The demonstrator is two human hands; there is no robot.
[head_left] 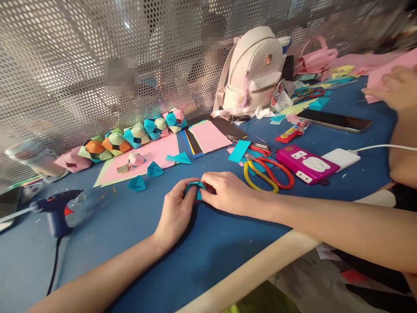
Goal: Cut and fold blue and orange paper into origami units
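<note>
Between my two hands, just above the blue table [228,243], is a small folded piece of teal paper [194,187]. My left hand [178,204] pinches its left side with thumb and fingers. On the other side my right hand [221,191] grips the right edge, its fingertips partly hidden. Beyond my hands lie folded teal pieces [154,169], one of them [137,183] nearest the left. A flat teal paper strip [239,151] rests beside scissors with red and yellow handles [270,174]. Folded multicolour paper balls [117,141] line the back.
A glue gun [57,211] with a cord stands at left, near a bottle [35,158]. Pink sheets [210,137], a white backpack [256,74], a phone [334,120] and a magenta power strip [306,164] occupy the back and right. Another person's hand [399,87] holds pink paper.
</note>
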